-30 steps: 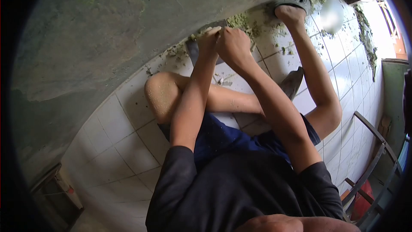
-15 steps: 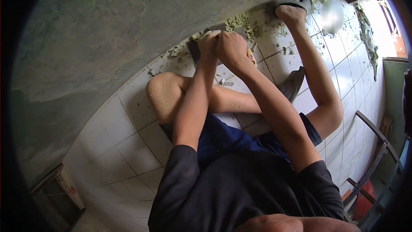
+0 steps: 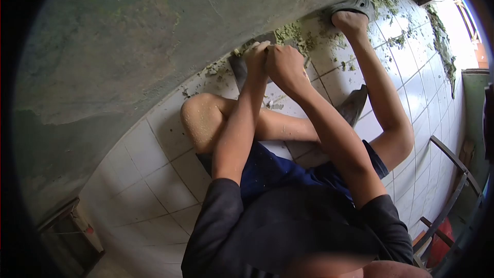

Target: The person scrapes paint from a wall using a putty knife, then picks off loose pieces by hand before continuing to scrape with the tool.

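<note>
Wall [image 3: 118, 46] of weathered green plaster fills the upper left, curving down to meet the white tiled floor [image 3: 154, 175] along a long seam. No readable writing, brand or label anywhere on wall, floor or clothing. Floor open and bare at lower left, between the wall seam and the seated body; crowded at the right by a dark metal frame [image 3: 453, 185] leaning near the edge of view, with something red [image 3: 437, 244] beside it. Legs stretched across the tiles: bent knee [image 3: 203, 118] dusted with pale grit, far foot in a grey sandal [image 3: 352, 6] pressed against the base of the wall. Second sandal [image 3: 355, 105] lying on the floor under the right forearm. Green paint flakes [image 3: 293, 33] heaped along the seam between hands and foot, more scattered over the tiles toward the bright upper right. Left hand [image 3: 256, 54] and right hand [image 3: 285, 64] closed tight, knuckles touching, both clenched together at the foot of the wall. Scraper blade [image 3: 237, 64], dark and flat, showing just left of the left hand, its edge set on the floor against the wall seam; handle hidden inside the fists, so cannot tell which hand carries more of it.
</note>
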`<state>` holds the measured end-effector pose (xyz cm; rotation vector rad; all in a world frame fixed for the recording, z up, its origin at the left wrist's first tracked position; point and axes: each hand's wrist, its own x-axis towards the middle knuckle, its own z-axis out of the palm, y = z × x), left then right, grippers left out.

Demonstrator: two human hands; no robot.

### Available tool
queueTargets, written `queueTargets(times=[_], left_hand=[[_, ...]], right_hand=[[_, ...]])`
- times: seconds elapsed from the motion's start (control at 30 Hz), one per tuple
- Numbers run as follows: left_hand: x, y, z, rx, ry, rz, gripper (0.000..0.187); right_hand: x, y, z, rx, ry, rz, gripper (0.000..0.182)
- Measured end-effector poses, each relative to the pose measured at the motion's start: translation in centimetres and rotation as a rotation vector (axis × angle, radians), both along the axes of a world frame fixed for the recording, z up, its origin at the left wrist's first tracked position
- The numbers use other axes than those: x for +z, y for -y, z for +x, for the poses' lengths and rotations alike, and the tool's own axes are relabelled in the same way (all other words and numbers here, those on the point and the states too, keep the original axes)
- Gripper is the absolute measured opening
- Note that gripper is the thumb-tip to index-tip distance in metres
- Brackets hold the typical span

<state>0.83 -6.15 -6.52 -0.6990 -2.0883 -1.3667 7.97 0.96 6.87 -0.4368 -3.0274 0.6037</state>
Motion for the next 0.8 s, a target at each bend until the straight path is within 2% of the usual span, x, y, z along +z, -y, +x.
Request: queueTargets(times=[0.1,0.17,0.27,0.3,0.37,0.4,0.43,0.5,0.53,0.63,0.8], left_hand=[[2.7,0.9,0.3,-0.088,0.133,-0.081,0.01],[3.3,0.7,0.7,-0.152,0.093,-0.134,0.01],[3.7,0.2,0.9,-0.135,0.285,0.167,0.01],[3.3,0.0,0.5,-0.133,0.291,0.169,0.01],[2.5,-0.2,0.7,-0.232,0.592,0.458,0.01],[4.8,0.3,1.1,-0.111,0.232,0.052,0.005],[5.0,0.6,1.2,-0.119,0.228,0.054,0.005],[5.4,0.8,0.6,-0.041,-0.117,-0.149,0.007],[4.6,0.6,0.7,-0.084,0.131,-0.029,0.011],[3.9,1.2,-0.2,-0.113,-0.008,-0.176,0.01],[4.0,1.0,0.0,-0.077,0.044,-0.274,0.004]], right_hand=[[1.4,0.0,0.5,-0.016,-0.039,-0.025,0.02],[0.5,-0.1,1.3,-0.011,-0.004,-0.012,0.02],[2.2,0.0,0.6,0.002,-0.056,-0.016,0.019],[2.5,-0.2,0.3,0.003,-0.049,-0.016,0.019],[2.5,-0.2,0.7,-0.013,-0.039,-0.025,0.019],[2.9,-0.4,0.6,0.008,-0.053,-0.021,0.018],[3.1,-0.4,0.9,0.0,-0.057,-0.017,0.018],[3.6,-0.1,1.0,0.001,-0.01,0.025,0.018],[3.4,0.2,0.7,0.026,-0.008,0.008,0.018],[3.2,0.4,0.4,0.016,0.022,0.013,0.019],[4.0,-0.7,-0.1,0.051,0.017,0.014,0.017]])
